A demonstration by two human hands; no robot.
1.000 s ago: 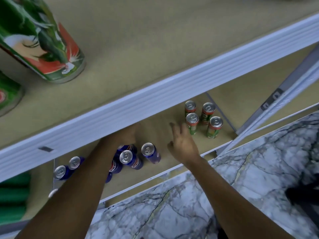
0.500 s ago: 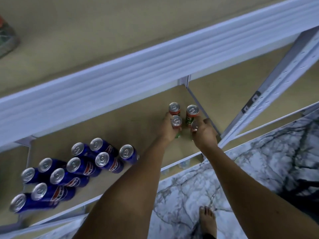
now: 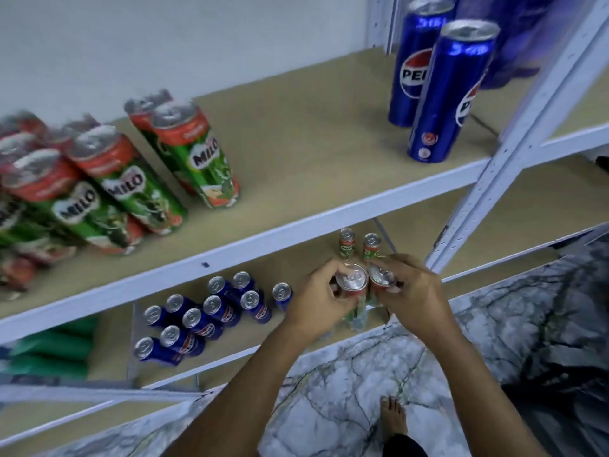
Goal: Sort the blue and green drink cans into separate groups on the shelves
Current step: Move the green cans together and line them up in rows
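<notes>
Gripping a green can (image 3: 352, 285) per hand, fingers (image 3: 324, 275) wrapped; tan shelves (image 3: 313, 143), marble floor (image 3: 329, 407)

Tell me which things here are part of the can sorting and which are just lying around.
Part of the job:
- green cans held in left hand and right hand
- two green cans behind the hands
- blue cans on lower shelf
- green Milo cans on upper shelf
- two tall blue Pepsi cans

Just lying about:
- green blurred items, lower left
- marble floor
</notes>
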